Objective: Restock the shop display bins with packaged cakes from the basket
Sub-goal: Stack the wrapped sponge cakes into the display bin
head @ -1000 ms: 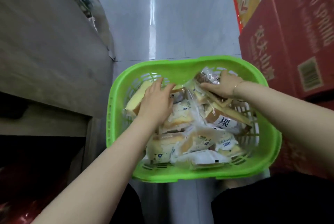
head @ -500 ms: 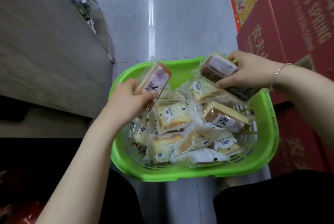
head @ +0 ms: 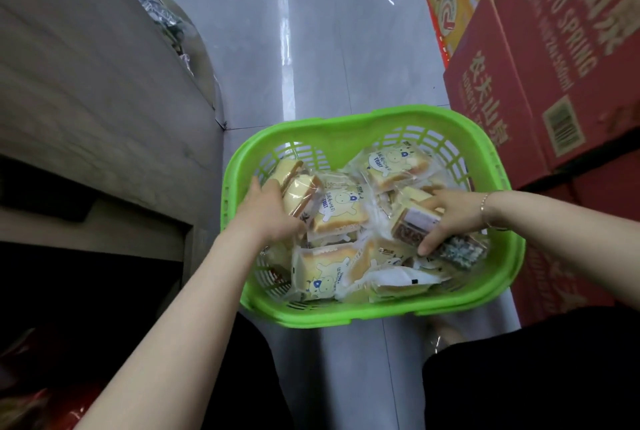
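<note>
Both hands' grips close on crinkly wrapped cakes, left hand [head: 266, 211] seemingly, right hand [head: 450, 218] firmly, inside slotted green basket [head: 346, 317].

The basket [head: 367, 124] is glossy green plastic lattice; the cake packets [head: 341, 209] wear clear shiny film; the floor [head: 311, 48] is polished grey tile; the boxes [head: 540, 58] are matt red cardboard.

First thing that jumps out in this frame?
The bright green basket on the grey floor, centre frame, heaped with packaged cakes. Both hands are in it: the left hand on a pack at its left side, the right hand gripping a dark cake pack.
</note>
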{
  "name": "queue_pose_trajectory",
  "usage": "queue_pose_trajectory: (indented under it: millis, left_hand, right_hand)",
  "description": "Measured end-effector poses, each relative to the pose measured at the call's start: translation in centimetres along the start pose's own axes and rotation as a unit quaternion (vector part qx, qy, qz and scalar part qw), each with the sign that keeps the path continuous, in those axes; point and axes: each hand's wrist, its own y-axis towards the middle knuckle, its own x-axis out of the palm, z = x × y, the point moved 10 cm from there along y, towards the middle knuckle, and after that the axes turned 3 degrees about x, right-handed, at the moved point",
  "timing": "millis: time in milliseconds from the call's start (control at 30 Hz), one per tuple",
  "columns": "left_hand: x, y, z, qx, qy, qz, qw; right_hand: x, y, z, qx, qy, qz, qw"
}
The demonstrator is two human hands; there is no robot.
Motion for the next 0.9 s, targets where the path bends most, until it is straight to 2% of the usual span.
queue_pose_trajectory:
  millis: [100, 267, 367, 467, 533, 600, 667, 800, 900]
  left_hand:
    - [0.0, 1.3, 0.2, -0.019, -0.003, -0.016, 1.0]
    - [-0.3, 2.6, 0.2, -0.051, 0.051, 0.019, 0.997]
    - [0.4, 3.0, 0.5, -0.071, 0.05, -0.006, 0.996]
    - [1.1, 3.5, 0.8, -0.079, -0.019, -0.034, 0.996]
    - [1.1, 4.1, 0.7, -0.086, -0.063, -0.048, 0.993]
    - [0.8, 4.8, 0.8, -0.085, -0.122, -0.055, 0.987]
    - [0.8, 5.1, 1.0, -0.084, -0.146, -0.05, 0.984]
    - [2.7, 4.7, -0.1, -0.093, -0.123, -0.069, 0.986]
    - [3.2, 4.5, -0.2, -0.055, -0.132, -0.092, 0.986]
  right_hand:
    - [-0.2, 0.1, -0.3, -0.003, 0.004, 0.017, 1.0]
    - [-2.1, -0.8, -2.2, -0.038, 0.026, 0.104, 0.994]
    - [-3.7, -1.6, -3.3, -0.073, 0.102, 0.143, 0.982]
    - [-4.4, -2.4, -3.8, -0.099, 0.287, 0.107, 0.947]
    - [-3.9, -2.5, -4.4, -0.113, 0.418, 0.043, 0.901]
    - [-3.4, -2.1, -4.8, -0.111, 0.496, -0.002, 0.861]
    - [-3.3, -1.6, -5.3, -0.106, 0.521, -0.01, 0.847]
    - [-3.5, -0.6, -6.1, -0.103, 0.558, -0.007, 0.823]
    - [-3.5, 0.0, -5.9, -0.102, 0.575, -0.004, 0.812]
